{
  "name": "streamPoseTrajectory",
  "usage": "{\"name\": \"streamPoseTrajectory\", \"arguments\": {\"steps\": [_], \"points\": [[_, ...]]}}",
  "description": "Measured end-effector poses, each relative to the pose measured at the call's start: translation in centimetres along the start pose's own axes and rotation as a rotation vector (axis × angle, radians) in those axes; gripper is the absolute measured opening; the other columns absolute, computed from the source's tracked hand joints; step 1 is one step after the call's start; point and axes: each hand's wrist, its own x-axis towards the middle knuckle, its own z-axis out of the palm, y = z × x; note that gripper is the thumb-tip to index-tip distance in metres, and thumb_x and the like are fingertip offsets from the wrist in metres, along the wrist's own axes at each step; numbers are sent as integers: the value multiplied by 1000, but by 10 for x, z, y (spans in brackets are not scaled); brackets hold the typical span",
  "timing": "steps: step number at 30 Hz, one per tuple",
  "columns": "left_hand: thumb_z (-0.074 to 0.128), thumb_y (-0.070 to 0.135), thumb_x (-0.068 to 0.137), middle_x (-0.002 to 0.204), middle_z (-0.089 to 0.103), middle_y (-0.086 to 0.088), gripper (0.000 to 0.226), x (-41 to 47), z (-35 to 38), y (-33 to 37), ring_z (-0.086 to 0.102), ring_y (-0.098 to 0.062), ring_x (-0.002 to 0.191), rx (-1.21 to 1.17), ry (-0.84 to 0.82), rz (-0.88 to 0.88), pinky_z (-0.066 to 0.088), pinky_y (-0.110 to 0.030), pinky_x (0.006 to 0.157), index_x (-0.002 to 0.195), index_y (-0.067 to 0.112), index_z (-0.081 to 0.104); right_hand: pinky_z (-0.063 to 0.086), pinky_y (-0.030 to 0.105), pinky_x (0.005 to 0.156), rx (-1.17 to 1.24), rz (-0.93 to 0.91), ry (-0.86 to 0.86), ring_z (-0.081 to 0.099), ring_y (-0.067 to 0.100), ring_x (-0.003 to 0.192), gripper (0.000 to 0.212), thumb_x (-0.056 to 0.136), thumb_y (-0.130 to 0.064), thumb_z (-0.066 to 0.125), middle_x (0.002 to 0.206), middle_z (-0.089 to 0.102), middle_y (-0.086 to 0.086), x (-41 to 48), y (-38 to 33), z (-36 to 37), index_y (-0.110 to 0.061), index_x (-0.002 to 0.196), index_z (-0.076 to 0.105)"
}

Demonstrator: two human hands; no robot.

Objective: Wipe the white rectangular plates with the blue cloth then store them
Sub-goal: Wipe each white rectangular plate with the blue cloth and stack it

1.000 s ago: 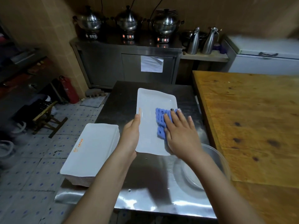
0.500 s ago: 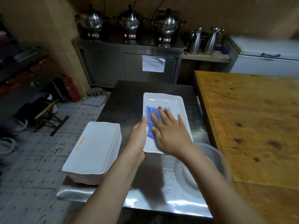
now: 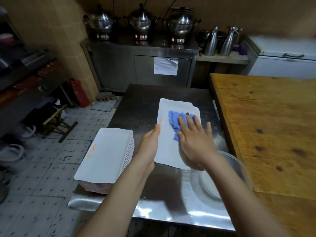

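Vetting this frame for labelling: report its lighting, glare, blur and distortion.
Head view: dim room, yet the white rectangular plate and blue cloth read bright and sharp. Head view: glare streaks the stainless steel table at its near edge, arm shadows just beyond. Head view: the white chest freezer at top right is smeared; the wide-angle lens bows straight edges.
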Motion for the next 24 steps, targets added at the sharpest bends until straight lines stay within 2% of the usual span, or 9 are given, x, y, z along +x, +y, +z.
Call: {"name": "streamPoseTrajectory", "arguments": {"steps": [3,6,7,10,12,17,20,22,24], "points": [[41,44,97,82,71,0,32,0,-8,4,68,-18,71,28,26,-1,55,-30,65,87,23,63,-10,51,113,-43,40,21,-17,19,145,55,101,-37,11,159,-13,-3,-4,10,2,-24,150,-11],[41,41,98,71,67,2,33,2,-16,7,66,-11,54,-15,40,21,51,-20,46,81,22,62,-6,51,114,16,-51,59,-13,21,146,68,88,-43,-5,159,-8,0,-34,-10,14,-17,150,-10],[40,40,98,69,67,2,33,2,-17,6,65,-11,52,-9,39,26,50,-20,45,79,22,61,-6,49,115,52,-82,37,-13,21,146,73,83,-44,-9,159,-7,1,-42,-20,16,-16,150,-11],[37,40,99,81,68,-3,34,0,-11,0,66,-20,71,28,22,7,54,-31,65,87,23,64,-8,44,116,160,-102,-4,-16,18,145,59,99,-36,11,159,-11,1,-40,-37,15,-16,150,-11],[38,38,99,88,69,-4,33,-2,-6,-3,66,-22,77,22,3,-13,53,-33,71,92,22,66,-10,43,115,192,-75,25,-16,17,145,59,101,-30,22,159,-11,-2,-26,-34,8,-17,151,-7],[42,42,97,85,69,-3,30,-1,-9,5,67,-22,75,-7,34,-13,54,-33,70,85,23,62,-10,49,114,25,39,41,-16,19,145,55,101,-32,20,159,-10,-6,-8,-2,-2,-24,151,-2],[41,43,97,85,67,-4,32,3,-18,8,65,-22,74,-3,88,-4,52,-30,66,96,18,62,-6,48,115,9,-7,24,-15,21,145,57,98,-36,16,159,-11,-3,-28,-7,3,-22,152,1],[40,43,97,92,68,-7,35,3,-20,8,66,-25,78,-1,89,-10,54,-34,70,106,17,62,-5,42,116,47,-80,-17,-16,20,145,58,96,-36,9,159,-10,-2,-44,-21,7,-20,152,0],[39,44,97,94,69,-7,34,2,-17,5,67,-26,80,16,79,-8,55,-37,74,106,20,62,-4,39,117,185,-96,-78,-15,17,145,53,102,-34,13,160,-7,-3,-45,-31,4,-19,152,3]]}}
